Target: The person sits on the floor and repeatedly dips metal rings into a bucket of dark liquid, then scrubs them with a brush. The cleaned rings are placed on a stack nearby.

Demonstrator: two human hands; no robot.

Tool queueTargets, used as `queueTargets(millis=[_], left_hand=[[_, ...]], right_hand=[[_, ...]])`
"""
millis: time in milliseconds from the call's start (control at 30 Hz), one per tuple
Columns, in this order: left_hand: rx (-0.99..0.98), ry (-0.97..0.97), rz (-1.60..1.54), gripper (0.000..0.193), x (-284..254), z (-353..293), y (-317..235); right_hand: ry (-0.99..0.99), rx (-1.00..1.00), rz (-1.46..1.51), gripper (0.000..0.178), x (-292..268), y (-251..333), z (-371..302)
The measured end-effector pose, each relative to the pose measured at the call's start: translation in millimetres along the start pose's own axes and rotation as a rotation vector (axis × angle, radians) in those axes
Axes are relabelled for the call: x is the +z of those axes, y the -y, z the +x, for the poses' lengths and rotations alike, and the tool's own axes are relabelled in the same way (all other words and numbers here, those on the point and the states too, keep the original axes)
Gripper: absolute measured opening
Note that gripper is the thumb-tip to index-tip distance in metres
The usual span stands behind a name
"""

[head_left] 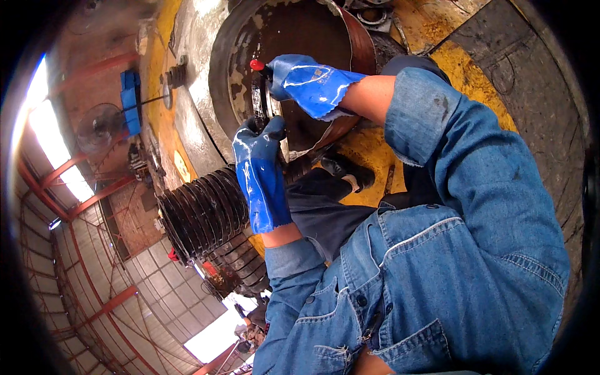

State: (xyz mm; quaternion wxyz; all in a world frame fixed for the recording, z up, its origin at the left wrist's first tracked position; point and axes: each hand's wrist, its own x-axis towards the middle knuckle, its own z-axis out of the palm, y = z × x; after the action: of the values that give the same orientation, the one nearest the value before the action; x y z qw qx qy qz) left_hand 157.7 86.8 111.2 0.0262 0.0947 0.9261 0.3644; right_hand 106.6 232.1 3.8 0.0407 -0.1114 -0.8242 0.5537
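Left of the left hand (259, 172): black ribbed discs (203, 212) are stacked | left hand: closed on a round metal part (265, 103), gripped at its lower edge | right hand (309, 81): closed around a red-tipped tool (257, 65), held against the part's top, before a large dark drum (300, 37).

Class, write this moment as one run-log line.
left hand: gloved, on metal ring | right hand: gloved, holding red-tipped tool | behind: rusty drum | nearby: black ring stack

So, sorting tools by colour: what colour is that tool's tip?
Red, on the tool tip; head view.
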Motion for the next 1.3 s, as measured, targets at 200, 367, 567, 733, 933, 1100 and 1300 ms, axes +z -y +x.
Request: queueTargets(millis=[200,367,567,733,933,1100,1300], left_hand=[[-0.028,0.236,0.139,0.031,-9.5,5.5,-16.0],[-0.068,0.2,0.126,0.031,-8.7,12.7,0.4],[-0.117,0.208,0.087,0.033,-6.3,17.4,11.2],[-0.159,0.234,0.079,0.036,-1.8,24.6,14.6],[-0.083,0.274,0.043,0.039,-8.4,23.5,31.8],[0.056,0.184,0.198,0.048,-34.6,11.4,0.9],[-0.141,0.243,0.307,0.055,-9.9,27.4,19.0]], right_hand=[[-0.041,-0.147,-0.115,0.026,-1.3,-5.7,-7.8],[-0.026,-0.023,0.019,0.025,3.3,-1.7,-0.1],[-0.022,-0.132,-0.127,0.025,2.6,-3.7,-6.1],[-0.023,-0.178,-0.18,0.025,-7.2,-8.5,-9.3],[-0.079,-0.371,0.001,0.02,-0.7,-14.6,-8.0],[0.212,0.082,0.374,0.022,-10.6,11.5,-0.3],[0.022,0.071,-0.042,0.024,14.1,-43.1,37.8]])
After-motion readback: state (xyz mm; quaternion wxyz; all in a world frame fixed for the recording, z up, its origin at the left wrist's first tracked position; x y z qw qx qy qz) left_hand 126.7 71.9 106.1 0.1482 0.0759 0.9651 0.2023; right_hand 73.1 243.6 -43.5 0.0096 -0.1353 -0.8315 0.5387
